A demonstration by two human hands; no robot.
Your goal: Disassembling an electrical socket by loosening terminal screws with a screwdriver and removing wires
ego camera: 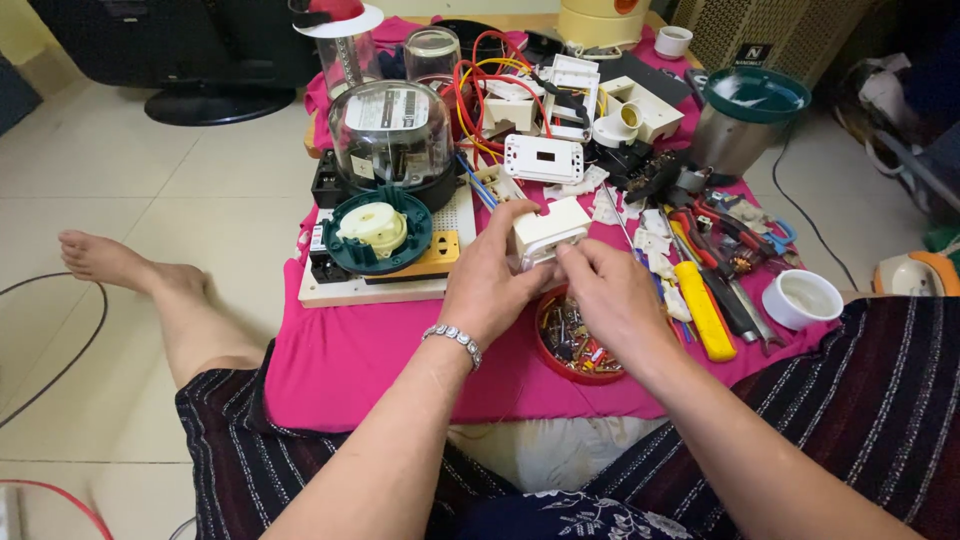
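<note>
Both hands meet over a counter draped in pink cloth (340, 370): the left hand (488, 285) cradles a cream plastic switch box (548, 230), the right hand (612, 300) pinches its lower edge above a red dish of screws (572, 345). A domed electricity meter (392, 135) stands behind; a yellow-handled screwdriver (702, 310) lies just right.

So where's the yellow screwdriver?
In the head view, the yellow screwdriver lies on the pink cloth, just right of the right hand, beside the small white cup.

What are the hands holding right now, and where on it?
A cream plastic socket box: the left hand wraps its left side, and the right hand has its fingers at the lower front edge.
</note>
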